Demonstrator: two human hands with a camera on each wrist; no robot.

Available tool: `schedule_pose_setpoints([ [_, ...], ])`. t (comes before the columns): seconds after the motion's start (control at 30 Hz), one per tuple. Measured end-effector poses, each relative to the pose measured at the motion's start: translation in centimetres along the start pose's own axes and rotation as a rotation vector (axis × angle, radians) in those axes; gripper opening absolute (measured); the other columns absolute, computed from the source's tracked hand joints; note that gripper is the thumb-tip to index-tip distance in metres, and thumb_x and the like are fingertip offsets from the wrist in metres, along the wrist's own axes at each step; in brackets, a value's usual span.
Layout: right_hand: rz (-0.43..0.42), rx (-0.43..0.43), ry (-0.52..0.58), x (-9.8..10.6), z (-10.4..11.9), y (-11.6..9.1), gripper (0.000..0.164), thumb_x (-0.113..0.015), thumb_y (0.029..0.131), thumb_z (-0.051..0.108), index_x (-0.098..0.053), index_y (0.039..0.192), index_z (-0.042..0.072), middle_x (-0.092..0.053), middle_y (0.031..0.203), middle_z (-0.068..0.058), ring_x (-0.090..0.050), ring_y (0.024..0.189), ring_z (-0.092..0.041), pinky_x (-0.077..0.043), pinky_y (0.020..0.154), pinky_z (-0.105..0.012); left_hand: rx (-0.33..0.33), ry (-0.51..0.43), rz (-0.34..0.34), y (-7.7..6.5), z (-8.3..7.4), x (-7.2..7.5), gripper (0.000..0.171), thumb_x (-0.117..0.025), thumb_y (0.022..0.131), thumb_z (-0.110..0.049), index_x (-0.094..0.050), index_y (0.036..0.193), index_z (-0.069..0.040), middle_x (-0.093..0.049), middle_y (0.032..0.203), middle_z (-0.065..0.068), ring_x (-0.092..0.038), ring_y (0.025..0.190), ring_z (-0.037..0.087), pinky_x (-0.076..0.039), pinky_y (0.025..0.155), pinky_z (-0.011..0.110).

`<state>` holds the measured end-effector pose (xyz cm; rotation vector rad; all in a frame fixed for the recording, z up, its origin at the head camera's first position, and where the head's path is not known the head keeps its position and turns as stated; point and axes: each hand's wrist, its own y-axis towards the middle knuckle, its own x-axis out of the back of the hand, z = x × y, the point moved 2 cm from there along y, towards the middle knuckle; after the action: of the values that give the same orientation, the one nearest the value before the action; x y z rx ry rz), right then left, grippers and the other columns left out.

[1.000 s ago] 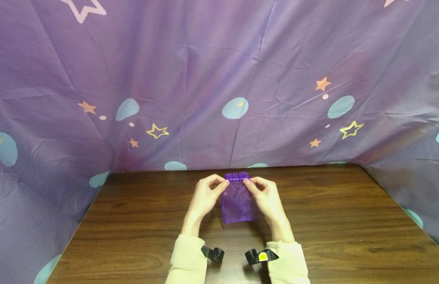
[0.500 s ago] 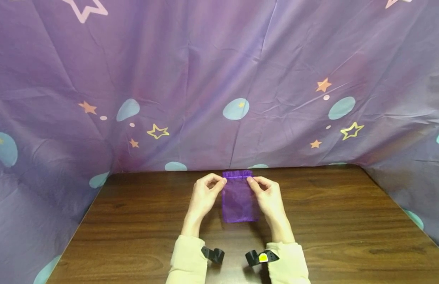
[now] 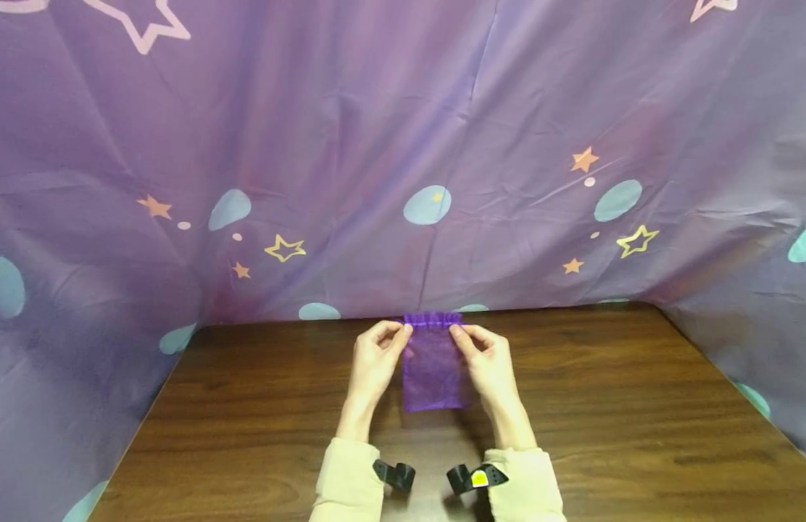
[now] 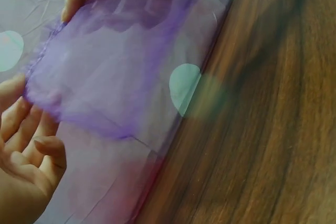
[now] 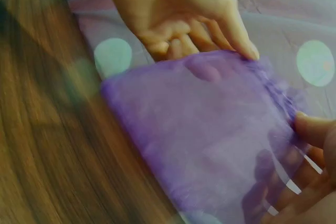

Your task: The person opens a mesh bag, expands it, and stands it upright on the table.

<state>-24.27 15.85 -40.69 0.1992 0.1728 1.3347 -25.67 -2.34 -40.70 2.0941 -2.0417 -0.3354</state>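
Note:
A small sheer purple drawstring pouch point(image 3: 432, 370) hangs between the two hands, its gathered top edge uppermost. My left hand point(image 3: 373, 359) pinches the left side of the pouch just below the ruffle, thumb in front. At the opposite top corner, my right hand point(image 3: 488, 362) pinches it the same way. In the left wrist view the pouch point(image 4: 105, 66) is spread flat and see-through, with no contents showing inside. Through the fabric of the pouch point(image 5: 199, 129) in the right wrist view, the right fingers show behind it.
Beneath the hands lies a dark wood-grain table point(image 3: 246, 406). A purple cloth backdrop point(image 3: 351, 159) with stars and blue ovals rises behind the table's far edge and along both sides. Black wrist mounts point(image 3: 395, 475) sit on the light sleeves point(image 3: 347, 482).
Between the first two frames the hands moved slightly apart and the pouch top spread wider. Since then the top has gathered a little again, and the head view has shifted slightly.

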Motion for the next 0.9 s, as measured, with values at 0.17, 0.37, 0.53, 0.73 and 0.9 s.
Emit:
schedule_pose_setpoints([
  [0.17,0.027,-0.007,-0.043,0.7,-0.2,0.2,0.019,-0.070,0.090,0.008,-0.068,0.098,-0.009,-0.063,0.076,0.003,-0.055,0.065,-0.008,-0.047,0.057,-0.021,0.032,-0.024,0.061,0.1,0.7,0.3,0.020,-0.073,0.089,-0.011,-0.066,0.094,0.006,-0.067,0.079,0.007,-0.061,0.061,0.019,-0.051,0.058,0.025],
  [0.37,0.037,0.015,-0.035,1.1,0.0,0.4,0.017,-0.070,0.089,0.004,-0.066,0.097,-0.010,-0.061,0.076,0.003,-0.053,0.063,-0.009,-0.045,0.055,-0.021,0.014,-0.037,0.112,0.5,0.3,0.5,0.019,-0.073,0.088,-0.012,-0.065,0.093,0.005,-0.067,0.081,0.014,-0.065,0.063,0.024,-0.046,0.055,0.021],
  [0.53,0.065,0.001,0.000,0.6,-0.2,0.4,0.016,-0.069,0.090,0.005,-0.064,0.094,-0.010,-0.061,0.074,0.002,-0.053,0.064,-0.009,-0.044,0.057,-0.022,0.048,0.027,0.130,0.3,0.6,0.7,0.026,-0.074,0.088,-0.015,-0.063,0.104,0.001,-0.068,0.084,0.014,-0.068,0.073,0.032,-0.053,0.065,0.032],
  [0.73,0.070,-0.033,0.036,0.4,-0.5,0.1,0.014,-0.068,0.090,0.004,-0.064,0.094,-0.009,-0.061,0.071,0.002,-0.054,0.062,-0.009,-0.045,0.056,-0.022,0.039,0.151,0.141,0.0,1.0,0.8,0.029,-0.074,0.088,-0.020,-0.064,0.107,-0.001,-0.070,0.086,0.009,-0.068,0.080,0.030,-0.050,0.069,0.031],
  [0.9,0.079,-0.016,0.044,0.3,-0.5,0.3,0.014,-0.067,0.091,0.005,-0.063,0.094,-0.008,-0.061,0.072,0.003,-0.054,0.062,-0.008,-0.046,0.055,-0.022,-0.016,0.151,0.167,0.1,0.6,0.8,0.022,-0.073,0.089,-0.015,-0.065,0.101,0.002,-0.070,0.081,0.014,-0.068,0.076,0.037,-0.053,0.068,0.033],
])
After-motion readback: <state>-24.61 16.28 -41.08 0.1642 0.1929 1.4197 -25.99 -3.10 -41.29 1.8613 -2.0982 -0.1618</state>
